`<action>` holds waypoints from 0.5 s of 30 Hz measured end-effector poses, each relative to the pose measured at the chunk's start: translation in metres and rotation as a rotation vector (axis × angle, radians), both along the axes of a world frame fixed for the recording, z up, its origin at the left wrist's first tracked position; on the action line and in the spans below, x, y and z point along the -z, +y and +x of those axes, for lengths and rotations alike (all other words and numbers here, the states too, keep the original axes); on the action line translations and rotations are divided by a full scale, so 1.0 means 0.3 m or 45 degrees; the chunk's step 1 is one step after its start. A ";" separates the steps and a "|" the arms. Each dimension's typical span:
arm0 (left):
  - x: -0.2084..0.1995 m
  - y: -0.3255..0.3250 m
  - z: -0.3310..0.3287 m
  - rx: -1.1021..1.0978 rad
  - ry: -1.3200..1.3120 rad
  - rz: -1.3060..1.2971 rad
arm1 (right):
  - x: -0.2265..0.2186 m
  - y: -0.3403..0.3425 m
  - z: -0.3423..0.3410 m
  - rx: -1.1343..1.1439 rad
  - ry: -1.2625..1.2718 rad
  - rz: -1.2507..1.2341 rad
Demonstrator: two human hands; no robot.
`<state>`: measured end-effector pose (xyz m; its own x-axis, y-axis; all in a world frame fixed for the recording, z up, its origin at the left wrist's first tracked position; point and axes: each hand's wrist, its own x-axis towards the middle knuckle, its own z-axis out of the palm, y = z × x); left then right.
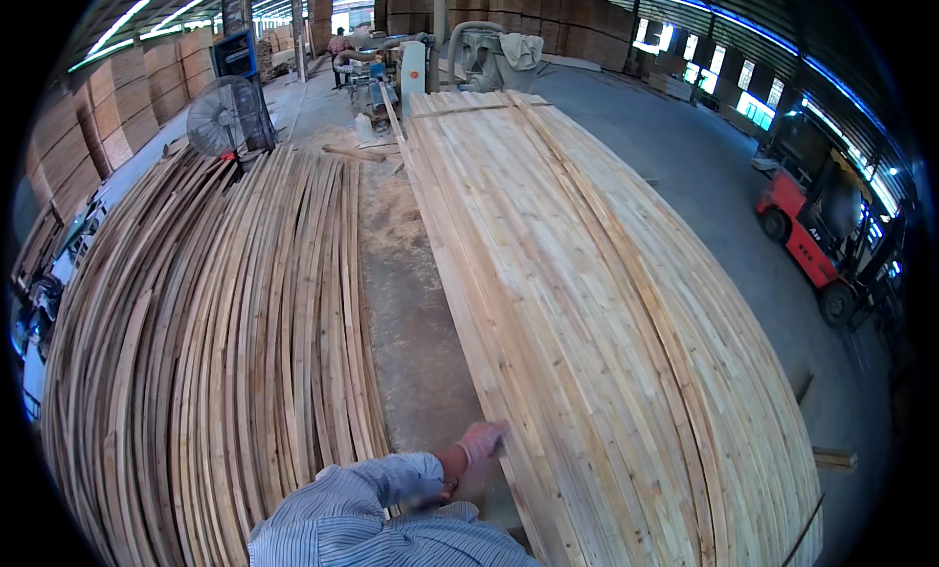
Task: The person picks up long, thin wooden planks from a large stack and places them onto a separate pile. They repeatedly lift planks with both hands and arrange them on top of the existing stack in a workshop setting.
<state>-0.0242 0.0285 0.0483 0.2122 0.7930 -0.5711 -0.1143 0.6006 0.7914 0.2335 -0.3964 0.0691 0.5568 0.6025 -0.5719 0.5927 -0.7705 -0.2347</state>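
Note:
My left hand, in what looks like a pinkish glove, reaches right across my body at the near left edge of a wide stack of pale wooden boards. Its fingertips are at or against that edge, but blur hides how they are bent and whether they hold anything. A blue-and-white striped sleeve covers the arm. Below the wrist is a smeared patch that I cannot make out. I cannot see my right hand. Left of me lies a broad pile of long, narrow, rough wooden strips.
A sawdust-strewn floor gap runs between the piles toward a woodworking machine, where another person is seated. A standing fan is at the far left. A red forklift stands at the right. Tall wood stacks line the hall.

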 end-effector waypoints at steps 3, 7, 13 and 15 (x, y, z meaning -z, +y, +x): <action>0.087 0.252 -0.112 0.029 0.146 0.270 | -0.047 0.087 -0.023 -0.017 0.012 0.068; 0.197 0.541 -0.337 0.164 0.287 0.524 | -0.096 0.219 -0.040 -0.093 0.058 0.147; 0.248 0.538 -0.293 0.777 0.752 1.278 | -0.167 0.296 -0.078 -0.053 0.080 0.174; 0.324 0.485 -0.179 1.057 0.857 0.914 | -0.193 0.314 -0.095 -0.029 0.083 0.164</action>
